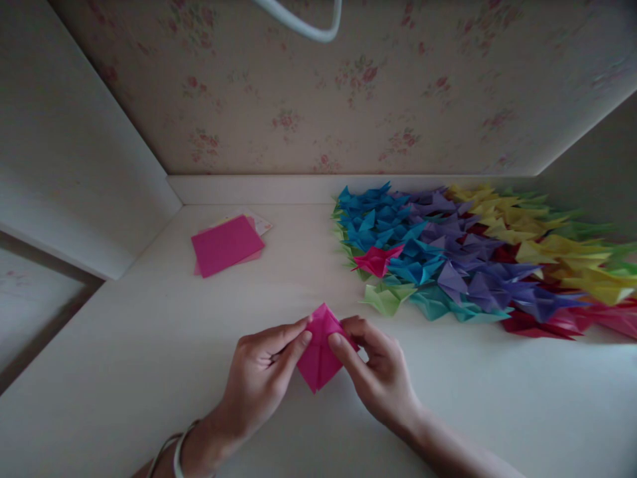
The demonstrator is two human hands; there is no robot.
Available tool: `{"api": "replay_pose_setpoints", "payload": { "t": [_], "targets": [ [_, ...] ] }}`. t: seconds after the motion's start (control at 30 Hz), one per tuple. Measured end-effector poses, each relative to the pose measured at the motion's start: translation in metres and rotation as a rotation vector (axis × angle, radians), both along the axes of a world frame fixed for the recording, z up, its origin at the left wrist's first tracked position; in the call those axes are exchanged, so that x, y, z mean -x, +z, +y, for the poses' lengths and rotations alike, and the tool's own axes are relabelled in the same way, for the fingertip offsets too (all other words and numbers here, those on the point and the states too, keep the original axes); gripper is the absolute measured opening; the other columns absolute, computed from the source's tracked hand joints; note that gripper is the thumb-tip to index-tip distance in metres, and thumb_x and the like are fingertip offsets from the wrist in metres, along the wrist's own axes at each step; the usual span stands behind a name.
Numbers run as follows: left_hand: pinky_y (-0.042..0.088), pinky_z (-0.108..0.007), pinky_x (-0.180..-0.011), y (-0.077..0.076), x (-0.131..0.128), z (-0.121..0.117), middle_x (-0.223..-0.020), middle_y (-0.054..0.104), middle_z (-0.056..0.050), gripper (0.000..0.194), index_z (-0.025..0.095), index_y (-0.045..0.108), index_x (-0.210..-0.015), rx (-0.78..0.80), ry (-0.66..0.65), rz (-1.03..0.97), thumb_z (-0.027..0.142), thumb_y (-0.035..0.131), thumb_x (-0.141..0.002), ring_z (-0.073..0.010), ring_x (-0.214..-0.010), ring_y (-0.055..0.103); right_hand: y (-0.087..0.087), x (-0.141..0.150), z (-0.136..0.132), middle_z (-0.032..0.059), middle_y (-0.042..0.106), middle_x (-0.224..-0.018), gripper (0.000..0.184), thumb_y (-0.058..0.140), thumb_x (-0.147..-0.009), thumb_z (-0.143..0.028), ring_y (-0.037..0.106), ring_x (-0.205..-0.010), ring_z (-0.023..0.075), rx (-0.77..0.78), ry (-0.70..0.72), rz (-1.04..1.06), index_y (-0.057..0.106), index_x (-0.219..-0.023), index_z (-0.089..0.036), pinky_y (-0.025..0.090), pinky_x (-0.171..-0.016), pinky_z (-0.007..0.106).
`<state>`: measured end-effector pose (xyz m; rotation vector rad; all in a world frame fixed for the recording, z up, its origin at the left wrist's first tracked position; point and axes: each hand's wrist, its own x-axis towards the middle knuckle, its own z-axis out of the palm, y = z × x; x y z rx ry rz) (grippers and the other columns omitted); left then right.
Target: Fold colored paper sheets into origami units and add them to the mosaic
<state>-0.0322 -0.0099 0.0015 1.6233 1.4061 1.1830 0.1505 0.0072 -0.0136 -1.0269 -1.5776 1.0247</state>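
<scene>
Between my two hands is a folded pink origami paper (319, 362), diamond-shaped, with a crease down its middle and one point toward the wall. My left hand (266, 368) pinches its left edge between thumb and fingers. On the opposite edge, my right hand (381, 368) has its thumb on top and its fingers curled behind the paper. The underside of the paper is hidden. Just beyond my right hand lie a light green folded paper crane (388, 296) and a pink paper crane (378, 260).
Many folded cranes in blue, purple (490, 282), yellow (572, 255), red and green cover the right side of the white table (149, 398). A stack of pink paper sheets (227, 245) lies at the back left. A white cable (303, 28) hangs before the floral wall.
</scene>
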Motion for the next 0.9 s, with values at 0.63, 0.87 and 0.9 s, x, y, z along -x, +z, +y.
{"api": "replay_pose_setpoints", "payload": {
  "t": [0.63, 0.87, 0.9],
  "targets": [
    [0.062, -0.024, -0.077, 0.0, 0.0, 0.0, -0.111, 0.079, -0.002, 0.029, 0.027, 0.073, -0.12, 0.174, -0.085, -0.117, 0.031, 0.065, -0.093, -0.0212, -0.09, 0.077, -0.005, -0.002, -0.001, 0.0036, 0.071, -0.071, 0.019, 0.071, -0.088, -0.036, 0.057, -0.06, 0.0145, 0.273, -0.118, 0.193, 0.073, -0.081, -0.019, 0.045, -0.055, 0.024],
    [0.063, -0.024, -0.064, -0.001, 0.0, -0.003, -0.096, 0.082, -0.002, 0.027, 0.025, 0.076, -0.114, 0.188, -0.037, -0.097, 0.034, 0.065, -0.092, -0.0197, -0.072, 0.077, -0.004, 0.001, -0.002, 0.0003, 0.065, -0.066, 0.02, 0.072, -0.088, -0.035, 0.052, -0.057, 0.0116, 0.32, -0.118, 0.301, 0.069, -0.078, -0.019, 0.04, -0.052, 0.022],
    [0.063, -0.024, -0.064, 0.0, -0.001, -0.002, -0.096, 0.082, -0.003, 0.026, 0.024, 0.077, -0.113, 0.188, -0.027, -0.1, 0.034, 0.065, -0.092, -0.0199, -0.072, 0.077, -0.004, 0.002, -0.003, -0.0001, 0.064, -0.065, 0.019, 0.072, -0.088, -0.035, 0.052, -0.057, 0.0115, 0.319, -0.12, 0.314, 0.067, -0.078, -0.019, 0.039, -0.052, 0.022]
  ]
}}
